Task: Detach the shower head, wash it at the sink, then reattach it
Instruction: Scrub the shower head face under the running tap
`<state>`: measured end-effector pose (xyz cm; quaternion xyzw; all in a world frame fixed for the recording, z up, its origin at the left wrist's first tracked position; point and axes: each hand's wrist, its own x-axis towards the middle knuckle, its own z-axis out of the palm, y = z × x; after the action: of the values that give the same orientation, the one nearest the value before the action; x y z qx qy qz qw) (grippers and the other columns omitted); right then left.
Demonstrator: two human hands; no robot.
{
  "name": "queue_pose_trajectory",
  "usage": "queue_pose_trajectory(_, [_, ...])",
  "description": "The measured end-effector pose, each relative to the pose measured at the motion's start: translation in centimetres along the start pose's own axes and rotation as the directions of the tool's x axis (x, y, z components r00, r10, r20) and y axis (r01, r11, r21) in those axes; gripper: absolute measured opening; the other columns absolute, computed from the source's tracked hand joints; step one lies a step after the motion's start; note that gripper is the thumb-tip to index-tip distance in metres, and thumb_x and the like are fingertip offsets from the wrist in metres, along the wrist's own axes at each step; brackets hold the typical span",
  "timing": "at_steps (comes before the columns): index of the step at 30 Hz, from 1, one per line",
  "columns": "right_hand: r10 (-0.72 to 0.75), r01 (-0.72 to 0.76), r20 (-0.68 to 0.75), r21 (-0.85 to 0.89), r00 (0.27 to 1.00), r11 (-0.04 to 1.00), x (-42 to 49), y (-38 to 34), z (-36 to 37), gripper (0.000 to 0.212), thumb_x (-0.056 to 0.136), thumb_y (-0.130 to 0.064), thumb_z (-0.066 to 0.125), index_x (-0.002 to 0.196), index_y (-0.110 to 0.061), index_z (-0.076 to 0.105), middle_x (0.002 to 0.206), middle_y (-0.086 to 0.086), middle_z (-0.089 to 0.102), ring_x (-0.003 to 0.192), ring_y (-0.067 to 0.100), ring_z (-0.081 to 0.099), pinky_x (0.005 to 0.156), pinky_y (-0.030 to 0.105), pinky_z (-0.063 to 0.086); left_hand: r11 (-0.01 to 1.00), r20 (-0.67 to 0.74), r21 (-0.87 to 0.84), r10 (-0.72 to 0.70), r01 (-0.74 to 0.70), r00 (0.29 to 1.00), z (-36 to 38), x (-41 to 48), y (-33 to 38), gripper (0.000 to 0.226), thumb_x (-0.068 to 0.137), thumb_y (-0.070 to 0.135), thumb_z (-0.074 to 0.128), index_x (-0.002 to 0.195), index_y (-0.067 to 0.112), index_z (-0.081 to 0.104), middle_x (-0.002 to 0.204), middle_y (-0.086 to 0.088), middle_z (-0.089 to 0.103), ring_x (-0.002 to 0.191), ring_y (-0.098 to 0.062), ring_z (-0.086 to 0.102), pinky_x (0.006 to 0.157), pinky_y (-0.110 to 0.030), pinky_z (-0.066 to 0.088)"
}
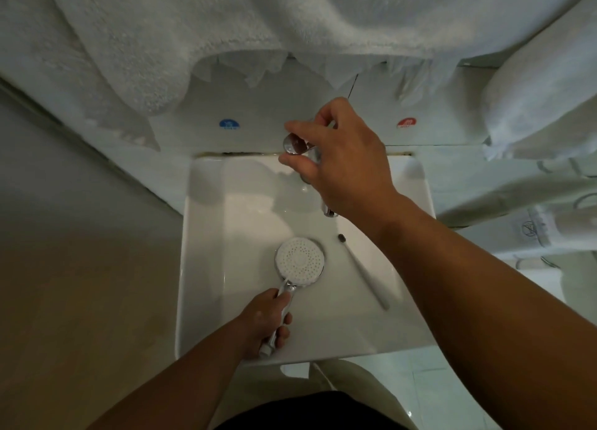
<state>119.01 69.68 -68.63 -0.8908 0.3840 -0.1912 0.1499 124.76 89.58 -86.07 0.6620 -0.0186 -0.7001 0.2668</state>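
Now: shower head (299,261) held in the sink (200,235), other grip on the tap lever (292,145).

On the wall at the sink's 11 o'clock is a blue sticker (228,123). The left grip (268,323) is wrapped round the shower head's handle near the 6 o'clock rim, with the white nozzle face turned up and pointing toward 12. I cannot tell whether it touches the basin floor. At 12 o'clock the right grip (339,158) pinches the chrome tap lever between thumb and fingers, and the spout tip (329,212) shows under the hand. A toothbrush (365,274) lies in the basin at about 4 o'clock. A red sticker (406,122) is on the wall at 1 o'clock. White towels (161,42) hang above.
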Motion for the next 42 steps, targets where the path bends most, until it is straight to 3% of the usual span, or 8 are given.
queue_pose_trajectory(11, [-0.009,0.012,-0.059,0.042,0.998,0.999,0.5,0.8,0.3,0.042,0.088,-0.056,0.066,0.123,-0.032,0.071,0.104,-0.009,0.042,0.09,0.005,0.043,0.073,0.024,0.038,1.0,0.003,0.02,0.001,-0.001,1.0,-0.1,-0.2,0.0,0.032,0.106,0.034,0.044,0.119,0.006,0.05,0.083,-0.012,0.051,0.043,-0.015,0.041,0.043,-0.022,0.036])
queue_pose_trajectory(33, [0.022,-0.016,-0.051,0.116,0.998,0.993,0.9,1.3,0.1,0.047,0.086,-0.056,0.068,0.127,-0.033,0.07,0.105,-0.006,0.045,0.093,0.005,0.045,0.082,0.028,0.048,1.0,0.005,0.015,-0.007,0.007,1.0,-0.1,-0.4,0.2,0.03,0.106,0.032,0.046,0.118,0.005,0.051,0.083,-0.013,0.05,0.042,-0.014,0.04,0.041,-0.023,0.036])
queue_pose_trajectory(37, [0.027,-0.023,-0.043,0.102,0.999,0.995,0.9,1.1,-0.2,0.058,0.084,-0.058,0.069,0.135,-0.032,0.064,0.107,-0.005,0.046,0.094,0.006,0.046,0.086,0.03,0.052,1.0,0.006,0.014,-0.02,0.02,1.0,-0.3,-0.6,0.3,0.029,0.105,0.033,0.046,0.117,0.007,0.052,0.083,-0.012,0.051,0.043,-0.014,0.04,0.042,-0.024,0.036])
queue_pose_trajectory(40, [0.064,-0.059,-0.022,0.185,0.998,0.981,-0.7,1.8,-0.9,0.07,0.081,-0.055,0.074,0.142,-0.029,0.053,0.118,-0.003,0.051,0.094,0.005,0.051,0.085,0.016,0.048,1.0,0.001,0.017,-0.026,0.026,1.0,-0.6,-0.8,0.3,0.027,0.105,0.032,0.047,0.116,0.009,0.053,0.082,-0.012,0.051,0.043,-0.014,0.041,0.042,-0.023,0.035])
queue_pose_trajectory(42, [0.195,-0.16,-0.082,0.311,0.977,0.937,-4.0,3.3,-0.4,0.048,0.087,-0.042,0.072,0.13,-0.027,0.057,0.115,-0.005,0.055,0.087,0.005,0.057,0.077,0.013,0.049,0.999,-0.006,0.025,-0.026,0.026,1.0,-1.1,-0.9,0.2,0.028,0.105,0.033,0.048,0.116,0.009,0.054,0.082,-0.012,0.052,0.043,-0.014,0.042,0.043,-0.023,0.035])
